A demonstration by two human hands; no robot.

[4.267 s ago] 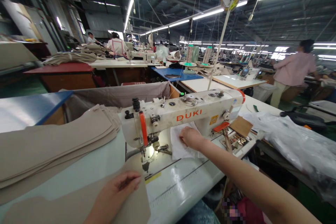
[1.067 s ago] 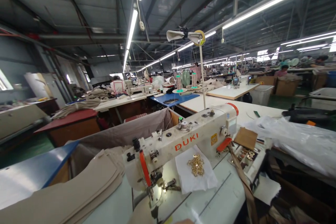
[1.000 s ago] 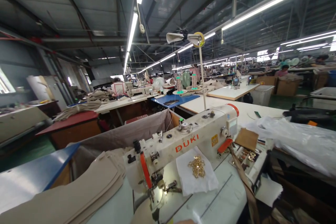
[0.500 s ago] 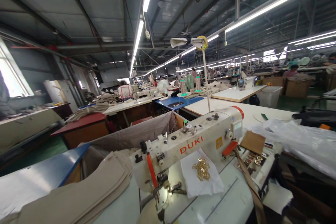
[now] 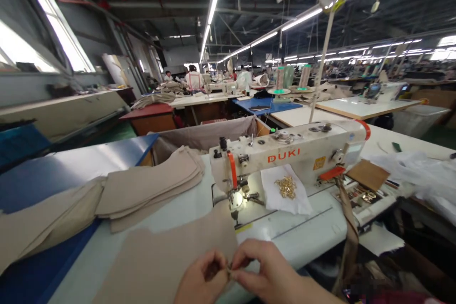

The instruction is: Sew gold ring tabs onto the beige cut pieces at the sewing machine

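My left hand (image 5: 204, 279) and my right hand (image 5: 264, 268) meet at the near edge of the sewing machine bed, fingertips pinched together. Something small sits between the fingertips, too little of it visible to name. Below and beside my left hand a beige fabric piece (image 5: 167, 251) lies flat, its far corner close to the sewing machine's (image 5: 285, 152) needle area. On the machine bed, beyond my right hand, a white cloth (image 5: 299, 204) carries a heap of small gold metal rings or clasps (image 5: 286, 187).
Stacked beige fabric pieces (image 5: 153, 183) lie left of the machine, with more on a blue table (image 5: 117, 152). At right are a parts tray (image 5: 368, 199), a brown strap (image 5: 347, 209) and clear plastic sheeting (image 5: 420, 171). A thread stand pole (image 5: 322, 64) rises behind.
My view has tipped downward and swung left. Both hands have come into view, pinched together, and a beige fabric piece now shows flat in front of the needle.
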